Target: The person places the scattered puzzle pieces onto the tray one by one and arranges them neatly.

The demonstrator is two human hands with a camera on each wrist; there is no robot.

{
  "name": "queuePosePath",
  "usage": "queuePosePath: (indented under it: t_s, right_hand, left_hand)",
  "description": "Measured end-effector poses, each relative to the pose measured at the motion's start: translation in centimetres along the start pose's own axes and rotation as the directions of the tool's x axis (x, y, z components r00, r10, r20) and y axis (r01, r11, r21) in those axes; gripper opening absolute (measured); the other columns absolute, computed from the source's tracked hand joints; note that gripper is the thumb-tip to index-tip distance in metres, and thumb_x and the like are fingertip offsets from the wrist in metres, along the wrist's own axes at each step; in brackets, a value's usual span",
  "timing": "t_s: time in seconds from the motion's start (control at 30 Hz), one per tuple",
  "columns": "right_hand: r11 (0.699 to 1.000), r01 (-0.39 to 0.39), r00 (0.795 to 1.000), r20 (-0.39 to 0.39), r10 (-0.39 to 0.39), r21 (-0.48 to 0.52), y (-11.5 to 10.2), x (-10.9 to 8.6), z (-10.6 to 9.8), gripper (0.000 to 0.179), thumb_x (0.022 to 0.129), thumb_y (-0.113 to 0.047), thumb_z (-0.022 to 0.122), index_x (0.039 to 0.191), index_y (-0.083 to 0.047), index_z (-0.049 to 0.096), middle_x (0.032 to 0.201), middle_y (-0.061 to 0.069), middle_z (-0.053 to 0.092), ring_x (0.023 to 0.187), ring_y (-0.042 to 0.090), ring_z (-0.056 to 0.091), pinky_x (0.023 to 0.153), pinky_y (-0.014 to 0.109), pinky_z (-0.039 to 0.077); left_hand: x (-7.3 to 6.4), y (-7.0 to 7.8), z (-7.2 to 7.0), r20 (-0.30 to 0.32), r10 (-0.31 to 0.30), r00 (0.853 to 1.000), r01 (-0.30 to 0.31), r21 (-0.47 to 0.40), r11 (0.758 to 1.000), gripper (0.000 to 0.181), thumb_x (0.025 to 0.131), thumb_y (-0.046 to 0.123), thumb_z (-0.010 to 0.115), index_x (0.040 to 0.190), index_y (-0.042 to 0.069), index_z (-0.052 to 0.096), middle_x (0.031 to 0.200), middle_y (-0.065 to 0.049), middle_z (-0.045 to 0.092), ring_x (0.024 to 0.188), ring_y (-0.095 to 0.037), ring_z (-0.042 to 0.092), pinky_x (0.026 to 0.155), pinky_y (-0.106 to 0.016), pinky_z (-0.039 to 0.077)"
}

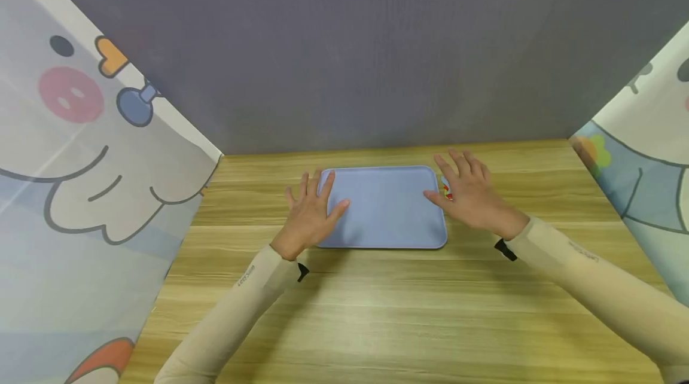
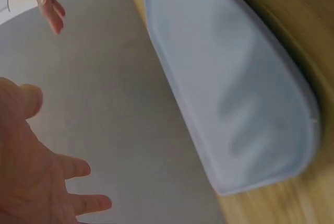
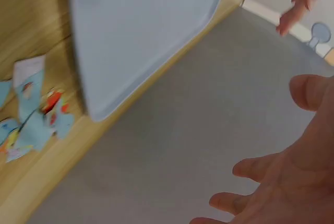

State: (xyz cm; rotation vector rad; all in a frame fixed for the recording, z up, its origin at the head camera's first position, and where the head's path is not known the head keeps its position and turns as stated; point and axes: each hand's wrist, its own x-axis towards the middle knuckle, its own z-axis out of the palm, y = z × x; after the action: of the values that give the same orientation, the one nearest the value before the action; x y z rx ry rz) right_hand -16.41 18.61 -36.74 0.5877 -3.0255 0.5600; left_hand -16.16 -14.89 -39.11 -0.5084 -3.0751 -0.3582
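Observation:
A pale blue rectangular tray lies flat on the wooden table, its raised rim showing all round. My left hand is held over the tray's left end, fingers spread and nothing in them. Over the right end, my right hand has its fingers spread too, the thumb overlapping the rim in the head view. In the left wrist view the hand's shadow falls on the tray. Beside the tray's right end, several light blue printed pieces with irregular edges lie in a loose heap, mostly hidden under my right hand in the head view.
The wood-grain table runs back to a plain grey wall. Panels with cartoon prints stand at the left and the right. Both forearms in beige sleeves reach in from the front.

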Motion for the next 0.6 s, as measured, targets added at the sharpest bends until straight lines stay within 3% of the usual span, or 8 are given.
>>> queuePosePath:
  t_s: [0.3,0.6]
  right_hand:
    - [0.998,-0.04,0.999,0.022,0.039,0.058,3.7,-0.4,-0.1,0.076,0.091,-0.032,0.061,0.145,0.005,0.023,0.145,0.034,0.013,0.129,0.054,0.01,0.1,0.065,0.011]
    - [0.994,-0.057,0.99,0.133,0.045,0.089,6.7,-0.4,1.2,0.073,0.085,-0.021,0.07,0.141,0.007,0.033,0.138,0.03,0.03,0.12,0.051,0.023,0.093,0.062,0.027]
  left_hand:
    - [1.0,-2.4,1.2,0.016,-0.086,0.996,0.086,-0.05,0.995,0.063,0.097,0.036,0.048,0.149,0.009,0.024,0.138,-0.019,0.035,0.125,-0.04,0.028,0.095,-0.063,0.019]
    - [2.0,-5.0,2.7,0.01,-0.124,0.992,0.124,-0.148,0.981,0.045,0.096,0.012,0.052,0.137,-0.001,0.041,0.12,-0.024,0.051,0.109,-0.041,0.043,0.091,-0.052,0.036]
